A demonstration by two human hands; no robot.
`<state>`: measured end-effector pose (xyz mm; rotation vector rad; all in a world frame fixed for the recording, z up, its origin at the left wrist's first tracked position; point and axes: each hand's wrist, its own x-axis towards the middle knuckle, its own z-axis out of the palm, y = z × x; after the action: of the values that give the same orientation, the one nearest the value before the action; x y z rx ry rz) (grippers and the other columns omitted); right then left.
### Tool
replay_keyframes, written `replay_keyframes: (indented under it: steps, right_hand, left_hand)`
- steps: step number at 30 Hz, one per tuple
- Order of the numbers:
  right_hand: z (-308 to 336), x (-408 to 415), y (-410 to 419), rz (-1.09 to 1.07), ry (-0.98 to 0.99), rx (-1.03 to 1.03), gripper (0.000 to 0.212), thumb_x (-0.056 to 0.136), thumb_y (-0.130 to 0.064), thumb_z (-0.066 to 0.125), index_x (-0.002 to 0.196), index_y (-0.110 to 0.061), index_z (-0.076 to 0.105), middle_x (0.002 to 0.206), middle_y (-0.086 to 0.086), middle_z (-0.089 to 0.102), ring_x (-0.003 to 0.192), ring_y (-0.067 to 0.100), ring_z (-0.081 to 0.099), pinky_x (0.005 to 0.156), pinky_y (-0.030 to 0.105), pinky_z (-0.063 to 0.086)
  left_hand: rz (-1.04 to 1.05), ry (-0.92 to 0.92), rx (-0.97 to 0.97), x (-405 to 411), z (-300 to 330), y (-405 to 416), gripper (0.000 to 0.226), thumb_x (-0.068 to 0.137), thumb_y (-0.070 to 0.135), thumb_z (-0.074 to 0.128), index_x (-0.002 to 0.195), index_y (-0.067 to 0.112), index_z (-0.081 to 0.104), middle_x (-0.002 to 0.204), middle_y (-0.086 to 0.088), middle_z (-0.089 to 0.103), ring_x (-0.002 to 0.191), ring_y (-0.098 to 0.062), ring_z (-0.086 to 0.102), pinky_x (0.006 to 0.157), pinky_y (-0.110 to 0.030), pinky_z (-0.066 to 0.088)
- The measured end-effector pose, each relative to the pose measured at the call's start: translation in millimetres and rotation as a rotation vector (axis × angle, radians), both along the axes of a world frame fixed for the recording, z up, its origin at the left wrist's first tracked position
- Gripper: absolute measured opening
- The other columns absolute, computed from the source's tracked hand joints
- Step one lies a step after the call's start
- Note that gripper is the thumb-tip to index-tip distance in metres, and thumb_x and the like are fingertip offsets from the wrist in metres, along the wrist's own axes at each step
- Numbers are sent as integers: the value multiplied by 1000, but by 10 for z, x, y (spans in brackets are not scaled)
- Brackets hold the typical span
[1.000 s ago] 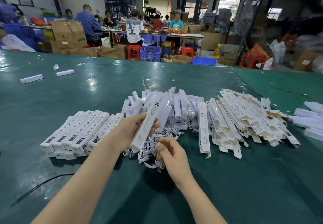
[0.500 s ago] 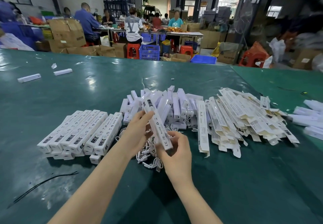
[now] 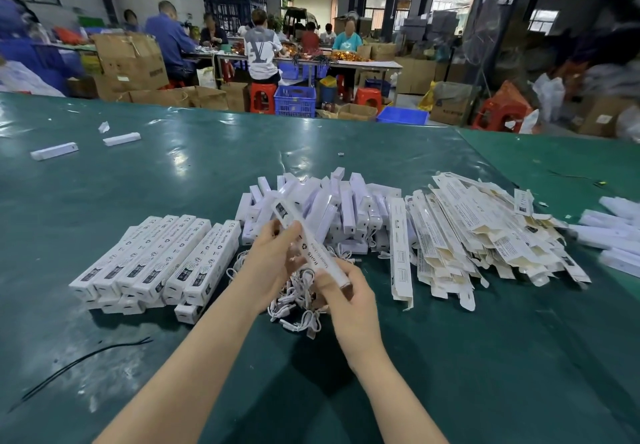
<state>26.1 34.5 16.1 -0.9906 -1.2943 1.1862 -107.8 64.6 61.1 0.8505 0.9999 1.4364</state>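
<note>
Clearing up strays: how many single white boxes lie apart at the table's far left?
2. One stray box near the left edge, the other stray box right of it, farther back. More may lie outside the frame.

The green table (image 3: 173,180) bears stacked white boxes (image 3: 156,263), loose units (image 3: 346,208), flat cartons (image 3: 485,235) and white cables (image 3: 298,315).

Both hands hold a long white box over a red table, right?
Not quite: the table is green, not red. The head view shows the left hand and the right hand both holding the long white box over it.
</note>
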Motion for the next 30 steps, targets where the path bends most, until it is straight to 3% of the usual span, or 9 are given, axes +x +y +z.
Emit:
replay_keyframes:
  steps: [2,4,6,8,10,15,20,24,30]
  right_hand:
    - [7,40,41,-22,104,-42,9,92,-23,66,100,-21,67,72,-4,68,58,8,58,53,17,45]
    - [20,75,79,-35,182,-94,7,91,-24,66,94,-17,66,66,0,63,56,11,53,51,19,42]
    - [51,84,104,-35,260,-149,18,84,-34,68,87,-16,64,62,0,58,53,12,49,50,22,38]
    - [85,93,124,1,380,-214,35,83,-52,66,83,-17,65,59,0,55,50,11,47,49,24,36]
    - [92,117,140,58,458,-273,58,84,-69,47,92,-16,69,62,3,58,51,12,49,50,25,36]
    - [48,168,159,-17,325,-307,54,99,-61,22,117,-26,58,74,5,69,52,13,55,50,24,35]
    - [31,110,136,-17,197,-307,34,101,-44,33,117,-23,55,69,-1,67,51,10,55,48,21,35]
    - [30,93,115,15,129,-299,25,101,-37,34,114,-26,53,68,-5,66,51,9,55,47,19,36]
    - [52,86,95,52,39,-280,21,102,-37,38,110,-26,53,68,-6,67,54,9,56,50,20,38]
  left_hand:
    - [211,556,51,-28,-46,6,45,97,28,59,137,32,39,136,-2,47,115,-17,55,92,-28,45]
    - [364,1186,287,-105,-88,-13,59,94,47,57,147,38,33,159,4,20,148,-14,17,113,-36,17]
    - [212,1482,541,-150,-15,-45,56,89,66,48,138,40,50,152,13,38,147,-10,19,118,-41,4]
    - [-75,1535,547,-161,58,-38,59,82,72,49,127,36,62,124,13,62,125,-11,51,115,-36,19]
    - [-189,1569,456,-123,117,-39,55,85,64,55,126,29,63,106,10,62,97,-14,60,93,-34,42]
    - [368,1470,273,-191,125,-71,39,98,50,47,117,19,60,80,5,66,72,-18,60,65,-30,50]
    - [668,1667,-82,-734,160,61,41,104,40,37,99,7,59,86,-11,60,78,-32,58,66,-38,50]
    - [606,1736,-315,-1061,35,150,35,102,34,45,109,5,64,114,-16,58,108,-36,52,84,-44,43]
    - [439,1856,-346,-1125,17,280,29,100,36,50,115,15,64,111,-9,59,107,-33,53,75,-37,38]
